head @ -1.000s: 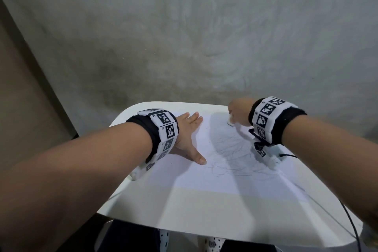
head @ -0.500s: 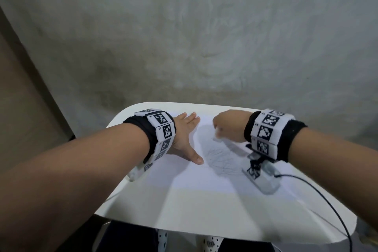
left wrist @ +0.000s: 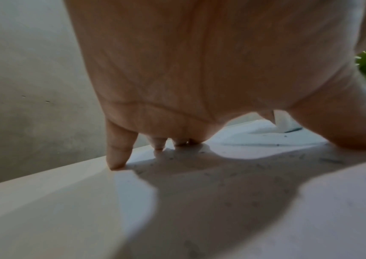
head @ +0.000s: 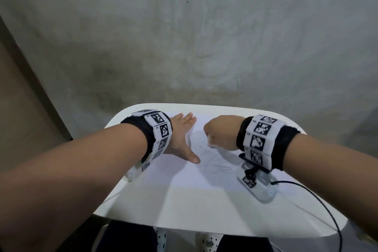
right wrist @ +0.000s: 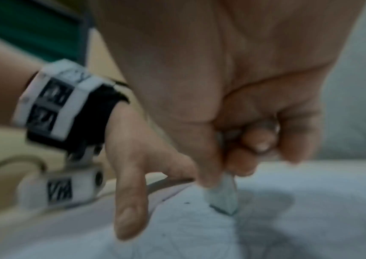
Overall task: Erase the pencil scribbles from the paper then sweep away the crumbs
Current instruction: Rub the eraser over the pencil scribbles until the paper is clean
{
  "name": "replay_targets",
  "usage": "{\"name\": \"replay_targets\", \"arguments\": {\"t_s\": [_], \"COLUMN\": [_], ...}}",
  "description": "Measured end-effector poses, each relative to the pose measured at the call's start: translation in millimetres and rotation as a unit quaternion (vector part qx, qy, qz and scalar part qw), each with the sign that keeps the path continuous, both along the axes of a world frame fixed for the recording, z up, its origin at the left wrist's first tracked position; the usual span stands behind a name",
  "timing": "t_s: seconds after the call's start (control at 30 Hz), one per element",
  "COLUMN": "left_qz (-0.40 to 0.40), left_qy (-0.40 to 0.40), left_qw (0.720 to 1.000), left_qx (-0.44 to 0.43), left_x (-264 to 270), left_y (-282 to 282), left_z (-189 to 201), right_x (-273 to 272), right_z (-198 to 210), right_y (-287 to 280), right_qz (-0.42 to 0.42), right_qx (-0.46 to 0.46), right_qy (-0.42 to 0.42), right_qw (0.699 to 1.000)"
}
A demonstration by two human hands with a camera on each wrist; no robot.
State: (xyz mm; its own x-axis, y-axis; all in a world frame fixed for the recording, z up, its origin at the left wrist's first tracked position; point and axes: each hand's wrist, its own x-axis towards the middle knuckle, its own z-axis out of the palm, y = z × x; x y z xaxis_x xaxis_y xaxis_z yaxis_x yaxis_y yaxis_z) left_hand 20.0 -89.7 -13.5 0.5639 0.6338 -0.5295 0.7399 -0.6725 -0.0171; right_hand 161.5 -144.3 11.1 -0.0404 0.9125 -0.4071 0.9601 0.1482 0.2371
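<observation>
Paper point(head: 204, 172) lain flat on table point(head: 184, 210), pinned by flat-fingered left hand point(head: 182, 139), eraser point(right wrist: 223, 198) pinched in right hand point(head: 221, 132) grip, pressed on scribbles point(head: 214, 161)

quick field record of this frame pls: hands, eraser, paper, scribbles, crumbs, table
left hand: flat, fingers spread, presses paper
right hand: pinches eraser
eraser: white, tip on paper at the scribbles
paper: white sheet on table
scribbles: faint pencil lines remain mid-sheet
crumbs: dark specks on paper near left hand, not yet swept
table: white, rounded corners
</observation>
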Motion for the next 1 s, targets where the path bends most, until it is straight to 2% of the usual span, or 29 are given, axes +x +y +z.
{"name": "replay_targets", "arguments": {"t_s": [0.07, 0.13, 0.2, 0.27, 0.37, 0.53, 0.67, 0.77, 0.9, 1.0], "left_qz": [0.003, 0.008, 0.003, -0.003, 0.0, -0.007, 0.0, -0.006, -0.003, -0.006], "left_qy": [-0.003, -0.007, 0.0, 0.005, -0.007, -0.006, -0.009, -0.007, -0.013, -0.008], "left_qw": [1.0, 1.0, 1.0, 1.0, 1.0, 1.0, 1.0, 1.0, 1.0, 1.0], "left_qx": [0.002, 0.008, 0.011, 0.016, 0.014, 0.016, 0.013, 0.019, 0.017, 0.017], "left_x": [0, 1, 3, 4, 1, 2, 0, 3, 1, 2], "left_y": [1, 0, -2, -3, -2, -1, -1, -2, -2, -2], "left_z": [-1, -2, -1, 0, -1, -2, -3, -2, -2, -1], "right_x": [13, 19, 3, -10, -1, -19, 0, -17, -9, -23], "right_z": [8, 12, 3, -7, 5, -1, 9, -2, 12, 11], "right_y": [7, 12, 6, 1, 6, -3, 8, 0, 11, 4], "right_qz": [-0.038, -0.071, -0.033, 0.016, -0.039, 0.031, -0.022, 0.033, -0.031, 0.014], "right_qx": [0.015, 0.001, -0.006, 0.008, 0.028, -0.012, 0.018, -0.005, 0.03, 0.007], "right_qy": [0.0, -0.044, -0.054, -0.022, 0.005, -0.024, -0.044, -0.033, -0.016, -0.038], "right_qw": [0.999, 0.997, 0.998, 1.0, 0.999, 0.999, 0.999, 0.999, 0.999, 0.999]}}
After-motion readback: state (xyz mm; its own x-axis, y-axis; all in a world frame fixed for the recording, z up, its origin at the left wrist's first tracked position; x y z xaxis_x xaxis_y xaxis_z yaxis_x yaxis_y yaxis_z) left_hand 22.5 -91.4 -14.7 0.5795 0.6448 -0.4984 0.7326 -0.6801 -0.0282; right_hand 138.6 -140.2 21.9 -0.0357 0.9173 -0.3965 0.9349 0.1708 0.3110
